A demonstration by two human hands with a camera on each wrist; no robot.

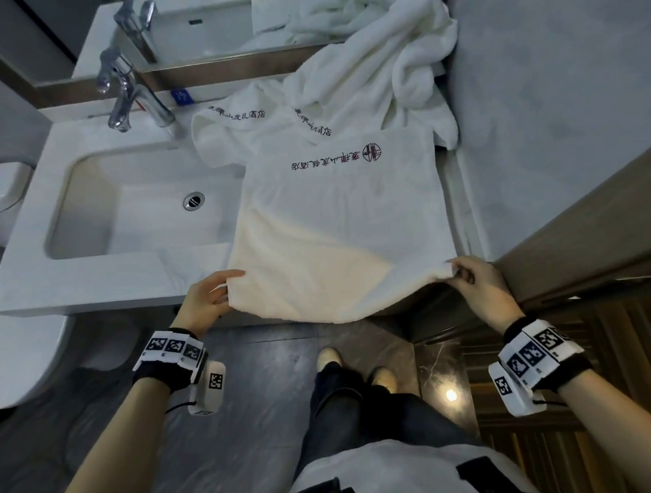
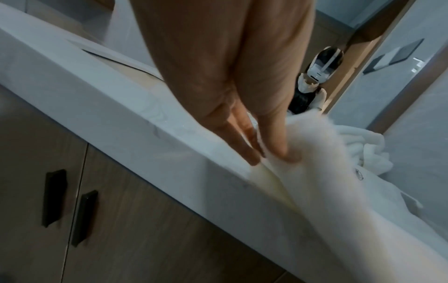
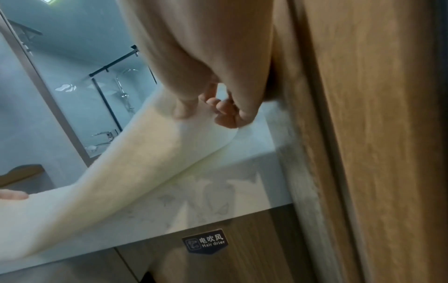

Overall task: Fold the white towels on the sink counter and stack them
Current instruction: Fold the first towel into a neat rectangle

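Note:
A white towel with dark embroidered lettering lies spread on the counter to the right of the sink, its near edge hanging past the counter front. My left hand pinches the near left corner of this towel between thumb and fingers. My right hand pinches the near right corner, fingers curled round the towel edge. Behind it lie more white towels in a crumpled heap, two showing lettered hems.
The sink basin and chrome tap are to the left. A mirror runs along the back. A wooden wall panel stands close on the right. Cabinet doors with black handles are under the counter. A toilet is lower left.

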